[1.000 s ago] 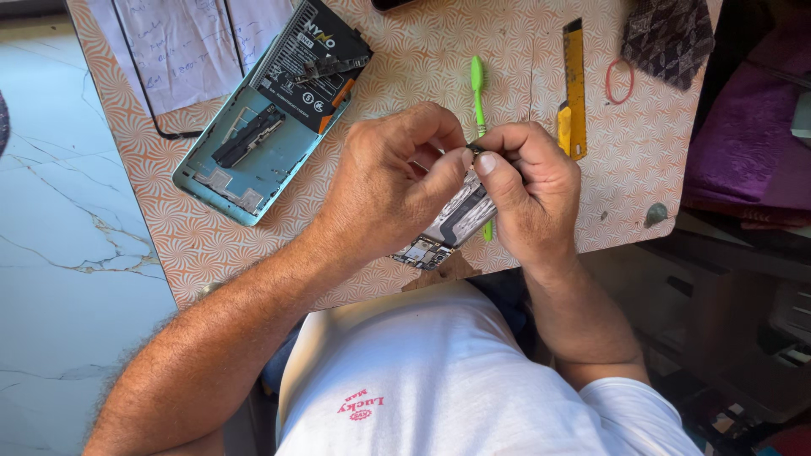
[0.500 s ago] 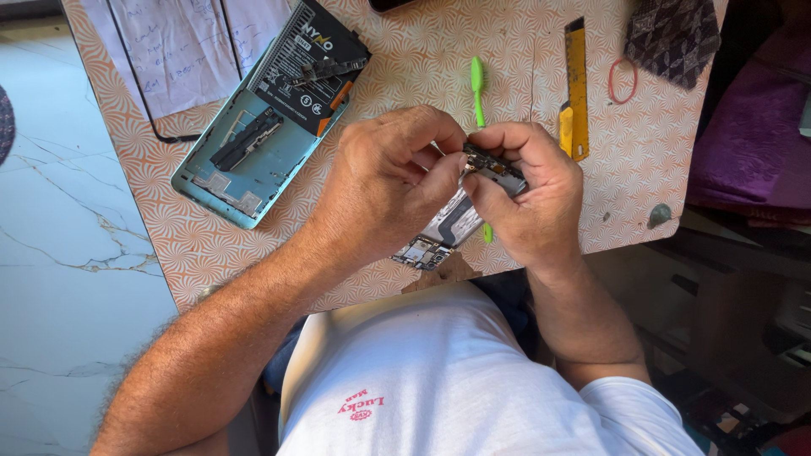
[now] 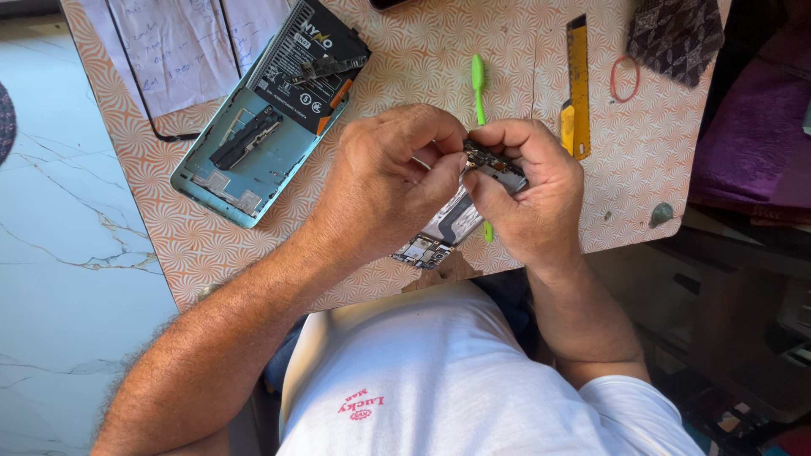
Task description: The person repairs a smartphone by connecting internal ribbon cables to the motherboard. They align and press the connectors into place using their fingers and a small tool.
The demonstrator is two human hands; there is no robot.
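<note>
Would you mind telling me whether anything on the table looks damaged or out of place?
The teal phone shell lies opened, a black battery askew across its top end. Both hands hold a circuit board.

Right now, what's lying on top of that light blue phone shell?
On the light blue phone shell lies a black battery, overhanging its upper end, with a small dark part on top. A black strip sits inside the shell. What the battery covers cannot be seen.

A small phone-repair workplace: an orange-patterned bench (image 3: 380,67) carries an opened teal phone shell (image 3: 245,160), a black flat battery (image 3: 308,63) and a yellow utility knife (image 3: 577,89).
</note>
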